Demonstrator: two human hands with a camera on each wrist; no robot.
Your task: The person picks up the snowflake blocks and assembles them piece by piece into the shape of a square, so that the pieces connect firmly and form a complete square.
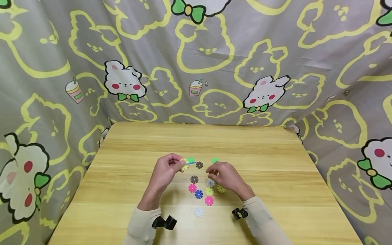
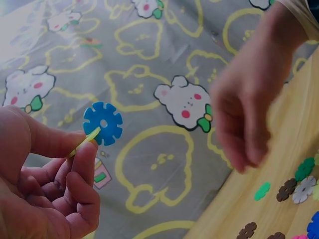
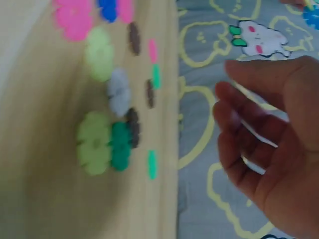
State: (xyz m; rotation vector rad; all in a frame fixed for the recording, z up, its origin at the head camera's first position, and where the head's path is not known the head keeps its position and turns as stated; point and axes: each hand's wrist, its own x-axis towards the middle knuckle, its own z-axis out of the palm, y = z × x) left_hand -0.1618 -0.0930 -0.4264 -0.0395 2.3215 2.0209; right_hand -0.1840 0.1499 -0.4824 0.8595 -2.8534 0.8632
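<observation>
My left hand [image 1: 165, 169] pinches a yellow notched snowflake disc [image 1: 185, 165] between thumb and fingers, raised over the table. A blue snowflake disc [image 2: 112, 118] is slotted into the yellow one and stands crosswise to it, as the left wrist view shows. To the right, my right hand [image 1: 226, 174] hovers above the loose discs with its fingers loosely bent; the right wrist view shows nothing between thumb and fingers. Near it on the table lie a grey disc [image 1: 210, 183], a yellow-green disc [image 1: 221, 188] partly hidden by the hand, and a bright green disc [image 1: 215, 160].
Several more discs lie flat between the hands: brown discs [image 1: 194, 179], pink discs [image 1: 209, 200], a dark blue disc [image 1: 198, 194] and, nearest me, a white disc [image 1: 199, 212]. The wooden table [image 1: 128, 143] ends against a patterned curtain [image 1: 159, 112] behind and at both sides.
</observation>
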